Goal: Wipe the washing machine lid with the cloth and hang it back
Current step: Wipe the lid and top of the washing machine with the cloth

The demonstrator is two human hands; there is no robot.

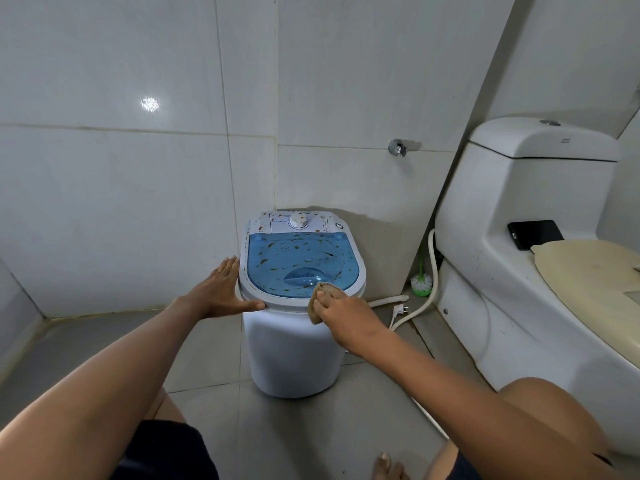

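Note:
A small white washing machine [294,351] stands in the tiled corner. Its translucent blue lid [298,258] is flecked with brown smears, and the white control panel behind it carries the same specks around a dial [297,220]. My right hand [343,315] grips a bunched tan cloth [320,299] pressed onto the near right rim of the lid. My left hand [221,292] lies flat with fingers spread against the machine's left rim, thumb along the front edge.
A white toilet [519,271] fills the right side, with a black phone [535,233] on its ledge. Between toilet and machine lie a white hose [427,299], a plug [401,310] and a green-white brush [420,280]. A wall valve [397,147] sticks out above.

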